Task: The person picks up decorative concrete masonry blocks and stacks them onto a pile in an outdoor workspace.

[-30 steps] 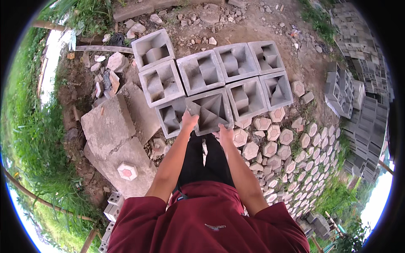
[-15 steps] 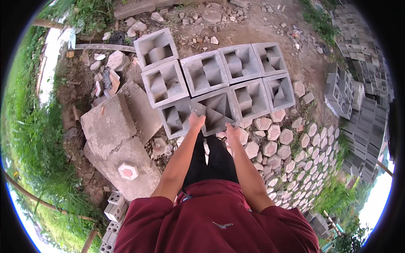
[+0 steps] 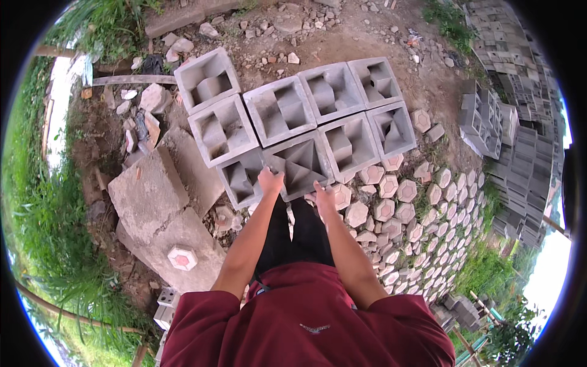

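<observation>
Grey concrete breeze blocks with angled hollow faces stand close together in uneven rows in front of me. My left hand (image 3: 271,181) is closed on the near left corner of one breeze block (image 3: 299,163) in the nearest row. At the same block's near right side, my right hand (image 3: 322,197) has its thumb over the rim and its fingers partly hidden below. To the left, another breeze block (image 3: 237,179) lies partly behind the held one. On the right, a further breeze block (image 3: 338,148) sits close against it.
Broken concrete slabs (image 3: 150,189) lie to my left, with a hexagonal paver (image 3: 182,257) on top. Many hexagonal pavers (image 3: 406,190) cover the ground at right. Stacked grey blocks (image 3: 483,125) stand farther right; rubble (image 3: 281,24) is scattered beyond the rows.
The whole view has shifted, so the blocks and ground appear farther left and slightly lower. Both hands stay on the same breeze block, which shows little movement against its neighbours.
</observation>
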The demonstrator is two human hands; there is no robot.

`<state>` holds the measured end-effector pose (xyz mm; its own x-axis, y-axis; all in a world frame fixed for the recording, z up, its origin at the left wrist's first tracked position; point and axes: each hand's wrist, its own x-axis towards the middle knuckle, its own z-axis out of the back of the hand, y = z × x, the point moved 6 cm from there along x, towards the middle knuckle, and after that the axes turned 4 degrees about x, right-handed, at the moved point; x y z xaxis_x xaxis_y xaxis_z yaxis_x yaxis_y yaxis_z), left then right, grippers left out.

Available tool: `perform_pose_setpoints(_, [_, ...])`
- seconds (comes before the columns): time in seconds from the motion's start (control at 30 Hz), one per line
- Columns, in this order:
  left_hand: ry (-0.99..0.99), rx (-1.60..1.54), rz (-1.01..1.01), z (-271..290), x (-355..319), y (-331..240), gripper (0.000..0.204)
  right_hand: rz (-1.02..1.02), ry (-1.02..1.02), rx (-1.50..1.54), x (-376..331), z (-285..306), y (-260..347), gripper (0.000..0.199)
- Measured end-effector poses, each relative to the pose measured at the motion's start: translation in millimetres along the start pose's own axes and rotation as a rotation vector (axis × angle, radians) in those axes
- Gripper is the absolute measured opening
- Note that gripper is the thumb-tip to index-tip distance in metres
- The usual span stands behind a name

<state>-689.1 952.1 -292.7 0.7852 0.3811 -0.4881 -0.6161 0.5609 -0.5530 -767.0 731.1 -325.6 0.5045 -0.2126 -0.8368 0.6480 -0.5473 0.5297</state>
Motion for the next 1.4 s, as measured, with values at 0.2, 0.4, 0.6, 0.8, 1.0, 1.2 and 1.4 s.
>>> perform_pose_setpoints(0.2, [-0.041,0.013,-0.023,1.9,2.0,0.4,0.04,0.069,0.003,-0.019,-10.9,-5.1,7.8,0.047])
perform_pose_setpoints(0.4, [0.154,0.118,-0.077,18.0,7.0,-12.6,0.056,0.026,0.048,-0.076,-12.9,7.4,22.2,0.024])
perform_pose_setpoints(0.6, [0.1,-0.158,-0.459,33.2,-48.5,-63.1,0.067,0.624,-0.32,-0.887,-67.6,25.9,104.6,0.034])
perform_pose_setpoints(0.8, [0.348,-0.293,-0.497,-18.4,-103.0,-119.2,0.046,0.773,-0.325,-0.716,-109.1,71.3,140.8,0.03])
perform_pose_setpoints(1.0, [0.598,-0.258,-0.484,-100.2,-131.0,-146.1,0.031,0.772,-0.348,-0.658,-166.9,171.2,170.8,0.031])
perform_pose_setpoints(1.2, [0.83,-0.302,-0.389,-183.4,-251.9,-191.8,0.025,0.772,-0.573,-0.541,-208.0,319.1,174.1,0.029])
perform_pose_setpoints(1.4, [1.067,0.0,-0.542,-249.1,-323.5,-259.8,0.023,0.714,-0.692,-0.354,-191.6,410.8,150.9,0.027])
